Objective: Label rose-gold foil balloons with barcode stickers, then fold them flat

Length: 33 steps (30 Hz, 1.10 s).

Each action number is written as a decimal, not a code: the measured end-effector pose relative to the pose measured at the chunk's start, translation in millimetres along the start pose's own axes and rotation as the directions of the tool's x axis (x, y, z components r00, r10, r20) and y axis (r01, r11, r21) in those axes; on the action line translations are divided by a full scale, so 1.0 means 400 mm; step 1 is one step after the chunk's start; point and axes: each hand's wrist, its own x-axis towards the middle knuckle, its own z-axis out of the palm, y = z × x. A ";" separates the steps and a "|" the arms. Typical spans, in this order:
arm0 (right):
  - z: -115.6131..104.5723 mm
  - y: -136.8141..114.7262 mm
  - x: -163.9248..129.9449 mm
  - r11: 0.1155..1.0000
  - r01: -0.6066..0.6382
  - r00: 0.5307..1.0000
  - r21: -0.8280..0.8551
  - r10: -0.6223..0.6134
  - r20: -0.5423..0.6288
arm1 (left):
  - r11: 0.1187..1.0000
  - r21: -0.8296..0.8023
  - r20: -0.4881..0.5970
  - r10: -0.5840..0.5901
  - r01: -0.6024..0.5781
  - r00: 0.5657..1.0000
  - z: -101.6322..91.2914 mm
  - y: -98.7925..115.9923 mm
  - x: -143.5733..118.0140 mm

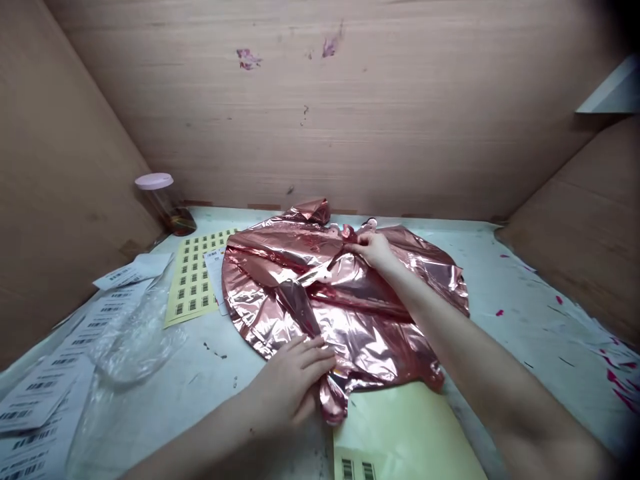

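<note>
At the centre of the table (500,280), a deflated rose-gold foil balloon (370,327) lies flat and crumpled. The left hand (293,380) rests palm-down on the balloon's near edge at 7 o'clock, fingers extended and pointing toward 2 o'clock; its grip is flat and spread, pressing the foil rather than enclosing it. The right hand (373,250) reaches across the balloon from 5 o'clock, forearm extended over the foil, and pinches a fold at the far edge near 12 o'clock; its grip is narrow, closed on the foil.

The balloon's long axis runs roughly from 10 o'clock to 4 o'clock. A gathered tail of foil protrudes at the near edge, just beside the left hand. The surface is mirror-like, heavily creased, with folded-over flaps.

At 9 o'clock lies a yellow barcode label sheet (193,280), partly under the balloon. A clear plastic bag (130,340) lies at 8 o'clock. A pink-lidded jar (163,200) stands at 10 o'clock.
</note>
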 end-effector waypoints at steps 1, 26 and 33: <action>-0.002 0.008 0.023 0.997 -0.013 0.999 -0.074 0.009 -0.052 | 1.000 0.022 0.002 0.003 -0.003 1.000 0.015 -0.005 -0.011; 0.096 -0.039 -0.724 0.916 0.359 0.888 -0.177 -0.277 0.367 | 0.967 -0.142 -0.124 -0.228 0.210 0.966 0.100 0.166 -0.133; 0.097 -0.038 -0.707 0.905 0.374 0.868 -0.203 -0.264 0.420 | 0.980 0.046 -0.217 -0.177 0.191 0.960 0.099 0.144 -0.115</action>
